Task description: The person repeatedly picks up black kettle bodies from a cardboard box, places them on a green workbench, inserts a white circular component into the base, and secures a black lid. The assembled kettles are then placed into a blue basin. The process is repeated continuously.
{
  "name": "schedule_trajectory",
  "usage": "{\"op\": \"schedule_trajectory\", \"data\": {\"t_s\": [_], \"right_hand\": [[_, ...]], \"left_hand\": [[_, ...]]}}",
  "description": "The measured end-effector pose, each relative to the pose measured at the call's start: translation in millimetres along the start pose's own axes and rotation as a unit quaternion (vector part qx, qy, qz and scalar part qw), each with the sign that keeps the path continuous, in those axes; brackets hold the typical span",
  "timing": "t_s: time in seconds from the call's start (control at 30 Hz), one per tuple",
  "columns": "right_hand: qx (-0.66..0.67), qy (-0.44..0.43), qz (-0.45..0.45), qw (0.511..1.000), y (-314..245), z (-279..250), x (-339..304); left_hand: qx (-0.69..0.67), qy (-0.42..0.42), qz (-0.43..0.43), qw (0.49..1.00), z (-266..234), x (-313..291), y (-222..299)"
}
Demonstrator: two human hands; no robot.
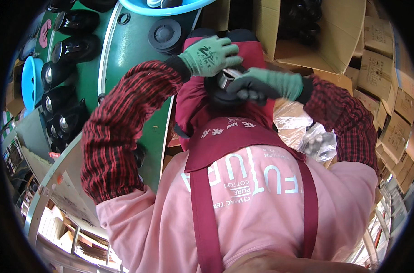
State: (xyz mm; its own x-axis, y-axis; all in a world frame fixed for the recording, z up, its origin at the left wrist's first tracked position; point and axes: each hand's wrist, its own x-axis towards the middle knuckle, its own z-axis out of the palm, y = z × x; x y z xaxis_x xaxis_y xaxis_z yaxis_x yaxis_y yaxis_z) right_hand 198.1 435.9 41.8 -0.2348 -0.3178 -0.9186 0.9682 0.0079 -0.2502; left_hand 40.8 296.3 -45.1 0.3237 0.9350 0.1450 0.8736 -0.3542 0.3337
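On my lap lies a round black part (219, 94) with a shiny metal piece (226, 79) standing up at its middle. My right hand (267, 86), in a green glove with a dark palm, has its fingers curled against the metal piece; its outline is slightly blurred. Just beyond, my left hand (210, 56) in a matching glove is held over the far side of the part. Its fingers are apart and slightly bent, and its thumb is hidden. A maroon apron (236, 136) covers my lap beneath the part.
Left of me, a green worktable (134, 98) carries a stack of black discs (165, 35), a black ring (123, 18) and several glossy black kettle-like bodies (75, 49). A blue basin (166, 9) stands at the far side. An open carton (311, 57) and stacked cardboard boxes (375, 63) are on the right.
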Motion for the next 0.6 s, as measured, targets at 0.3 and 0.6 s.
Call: {"op": "schedule_trajectory", "data": {"t_s": [0.3,0.6], "right_hand": [[-0.281,0.393,-0.420,0.768,-113,-107,30],[-0.721,0.428,-0.369,0.401,-220,-176,145]], "left_hand": [[-0.290,0.418,-0.354,0.785,33,-93,64],[-0.239,0.285,-0.200,0.907,65,-35,91]]}}
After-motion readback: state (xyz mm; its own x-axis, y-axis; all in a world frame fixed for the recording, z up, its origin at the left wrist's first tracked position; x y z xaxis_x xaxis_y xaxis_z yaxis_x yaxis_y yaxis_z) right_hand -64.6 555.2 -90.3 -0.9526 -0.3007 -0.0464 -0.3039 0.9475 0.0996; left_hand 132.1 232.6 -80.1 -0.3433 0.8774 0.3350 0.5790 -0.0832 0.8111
